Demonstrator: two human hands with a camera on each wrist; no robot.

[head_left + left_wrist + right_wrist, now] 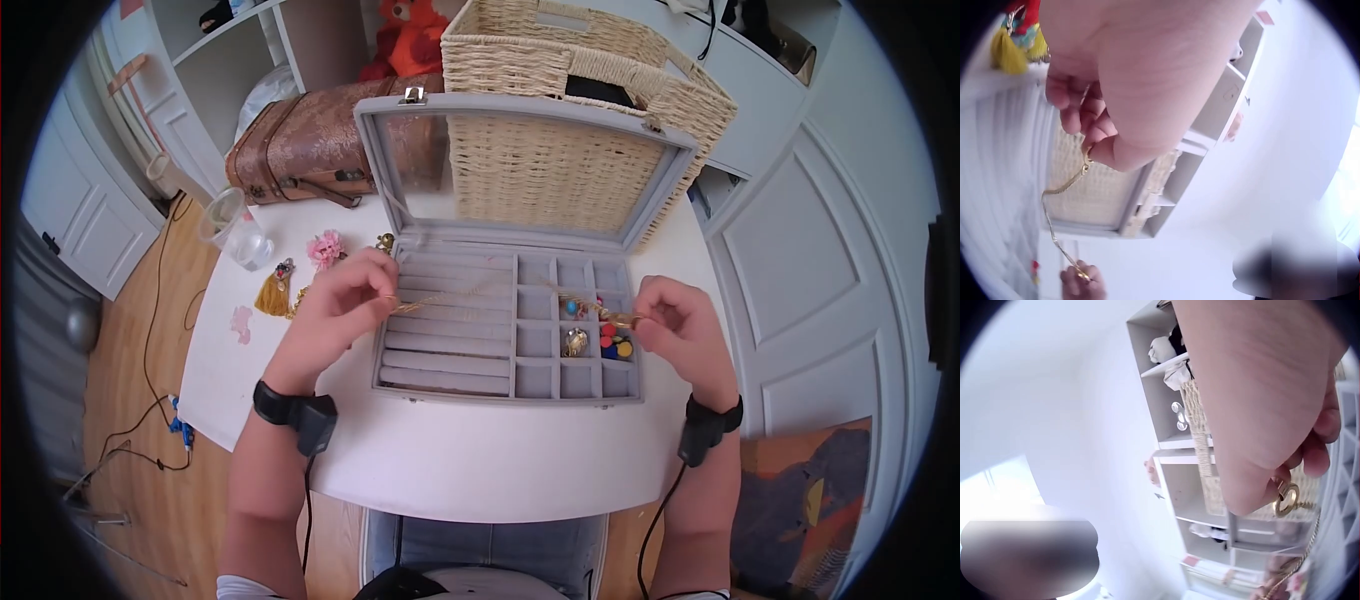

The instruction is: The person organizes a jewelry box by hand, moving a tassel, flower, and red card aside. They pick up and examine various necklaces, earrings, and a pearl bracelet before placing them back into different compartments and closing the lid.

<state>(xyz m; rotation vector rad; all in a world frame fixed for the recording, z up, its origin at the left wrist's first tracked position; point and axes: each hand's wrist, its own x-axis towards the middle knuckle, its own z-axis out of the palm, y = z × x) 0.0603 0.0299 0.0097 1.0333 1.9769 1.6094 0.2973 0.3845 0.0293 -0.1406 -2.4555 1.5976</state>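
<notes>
A thin gold chain (430, 303) stretches between the two hands above an open grey jewelry box (450, 394). The left hand (340, 315) pinches one end between thumb and forefinger, over the box's left side. At the other end, the right hand (683, 330) pinches the chain beside a round gold ring (1286, 501), near the box's right edge. In the left wrist view the chain hangs in a slack curve. Below it, ring rolls (445, 350) fill the left half of the box. Gold jewelry (575, 343) and colourful pompom jewelry (615, 343) lie in compartments at the right.
The glass lid (540, 108) stands raised against a wicker basket (560, 190). A brown chest (310, 140) is at the back left. Left of the box, a pink flower (326, 249), a yellow tassel piece (274, 290) and a clear cup (247, 245) sit on the white table (470, 460).
</notes>
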